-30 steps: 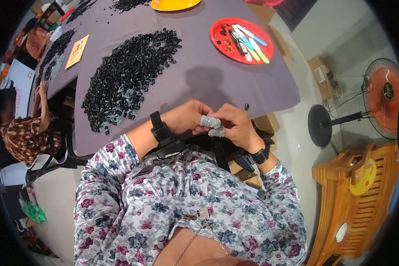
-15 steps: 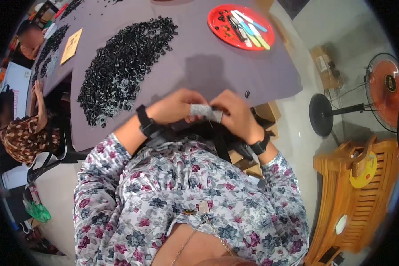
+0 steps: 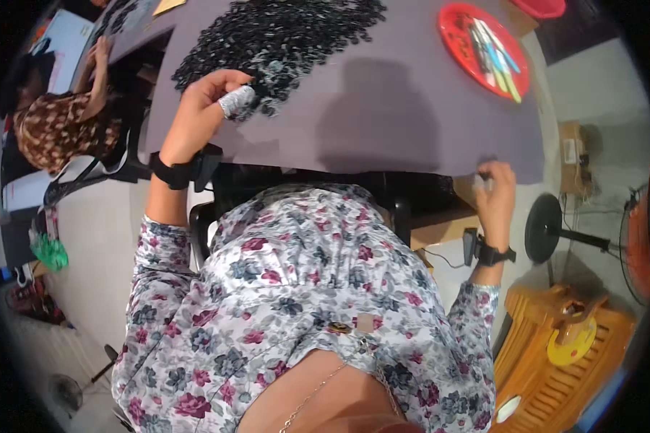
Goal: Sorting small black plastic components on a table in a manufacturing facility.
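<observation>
A heap of small black plastic pieces lies on the grey tablecloth, with pale thin scraps mixed into its near edge. My left hand is at that near edge, fingers curled toward the thumb. Silvery wrapping covers the left thumb. What lies between those fingertips, if anything, is hidden. Far to the right, my right hand is at the table's front edge, slightly blurred. A small black piece shows at its bent fingertips, and the thumb there also has a pale wrapping.
A red plate with several knife-like tools stands at the back right. Beyond the right edge are a cardboard box, a fan and a wooden bench. Another person sits at the left.
My hands have parted from in front of my chest: the left moved forward and left to the heap, the right moved right. The view has shifted, so the table's things appear farther right and higher.
</observation>
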Demonstrator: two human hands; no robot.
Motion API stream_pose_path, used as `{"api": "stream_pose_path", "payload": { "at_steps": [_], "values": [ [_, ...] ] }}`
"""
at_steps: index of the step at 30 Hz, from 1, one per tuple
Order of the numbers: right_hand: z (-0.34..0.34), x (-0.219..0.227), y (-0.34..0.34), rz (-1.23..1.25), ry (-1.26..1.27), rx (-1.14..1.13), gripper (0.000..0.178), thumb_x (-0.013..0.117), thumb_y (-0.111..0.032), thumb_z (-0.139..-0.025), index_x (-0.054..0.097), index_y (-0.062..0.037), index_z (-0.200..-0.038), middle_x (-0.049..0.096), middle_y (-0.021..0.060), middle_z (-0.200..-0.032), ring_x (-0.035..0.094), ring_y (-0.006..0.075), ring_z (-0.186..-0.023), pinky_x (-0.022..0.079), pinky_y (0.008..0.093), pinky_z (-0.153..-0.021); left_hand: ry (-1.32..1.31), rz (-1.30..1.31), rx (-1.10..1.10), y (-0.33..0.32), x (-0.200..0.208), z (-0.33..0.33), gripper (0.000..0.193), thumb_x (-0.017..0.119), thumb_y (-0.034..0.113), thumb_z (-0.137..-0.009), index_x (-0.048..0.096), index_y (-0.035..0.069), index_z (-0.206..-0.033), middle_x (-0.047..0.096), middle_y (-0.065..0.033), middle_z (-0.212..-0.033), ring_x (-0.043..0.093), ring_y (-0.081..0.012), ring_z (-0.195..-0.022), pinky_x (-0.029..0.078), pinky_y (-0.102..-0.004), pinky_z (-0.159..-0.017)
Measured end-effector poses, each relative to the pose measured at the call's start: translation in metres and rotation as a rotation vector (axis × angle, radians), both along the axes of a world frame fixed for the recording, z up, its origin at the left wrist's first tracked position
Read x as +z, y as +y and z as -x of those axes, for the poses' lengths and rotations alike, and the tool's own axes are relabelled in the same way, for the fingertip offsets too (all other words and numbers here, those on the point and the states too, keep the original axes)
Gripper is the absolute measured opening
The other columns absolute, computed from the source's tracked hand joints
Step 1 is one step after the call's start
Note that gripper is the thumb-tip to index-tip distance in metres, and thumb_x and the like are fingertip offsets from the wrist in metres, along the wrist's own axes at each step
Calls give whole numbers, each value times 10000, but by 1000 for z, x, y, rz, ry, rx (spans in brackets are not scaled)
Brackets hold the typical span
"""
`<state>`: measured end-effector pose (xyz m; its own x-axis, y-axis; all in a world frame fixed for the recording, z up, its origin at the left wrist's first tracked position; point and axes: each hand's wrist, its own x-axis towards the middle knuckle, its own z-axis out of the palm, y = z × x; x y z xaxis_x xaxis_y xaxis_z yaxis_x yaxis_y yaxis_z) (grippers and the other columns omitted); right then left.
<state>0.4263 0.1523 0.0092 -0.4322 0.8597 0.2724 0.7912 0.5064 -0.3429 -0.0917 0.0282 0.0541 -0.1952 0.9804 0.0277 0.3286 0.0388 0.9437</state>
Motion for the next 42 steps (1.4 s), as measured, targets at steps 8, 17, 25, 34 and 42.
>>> {"api": "stream_pose_path", "payload": {
  "at_steps": [8, 17, 25, 34, 42],
  "values": [
    [87, 58, 8, 278, 218, 199, 196, 667, 35, -809, 639, 35, -1003, 605, 183, -1064, 622, 384, -921, 519, 415, -838, 314, -29, 169, -25, -23, -21, 315, 761, 32, -882, 678, -5, -1185, 644, -51, -908, 597, -145, -759, 503, -296, -681],
    [238, 39, 11, 120, 15, 934, 473, 692, 4, -787, 619, -91, -1245, 592, 145, -1240, 670, 386, -980, 552, 459, -830, 464, -77, 22, -13, -41, -70, 347, 688, -32, -801, 652, 6, -1144, 661, -170, -943, 659, -368, -871, 521, -433, -783],
    [290, 21, 53, -1, 10, 941, 425, 660, 29, -796, 646, -111, -1197, 584, 166, -1330, 686, 380, -1034, 581, 454, -863, 508, -28, 26, 26, -34, -60, 473, 706, -20, -815, 609, 1, -1277, 674, -186, -1044, 672, -354, -935, 539, -422, -847],
    [256, 36, 65, 247, 89, 769, 524, 658, 76, -766, 646, -84, -1266, 537, 141, -1459, 660, 386, -1141, 564, 441, -948, 485, -69, -12, 20, -14, -73, 532, 629, -112, -807, 615, 22, -1322, 651, -149, -1112, 657, -291, -909, 538, -368, -823],
    [247, 42, 22, 208, 158, 878, 518, 666, 84, -767, 658, -112, -1246, 585, 112, -1341, 673, 331, -1052, 576, 402, -866, 437, -67, 152, -37, -17, -78, 364, 733, -16, -855, 671, 25, -1211, 639, -127, -1089, 624, -261, -855, 520, -354, -767]
  ]
}}
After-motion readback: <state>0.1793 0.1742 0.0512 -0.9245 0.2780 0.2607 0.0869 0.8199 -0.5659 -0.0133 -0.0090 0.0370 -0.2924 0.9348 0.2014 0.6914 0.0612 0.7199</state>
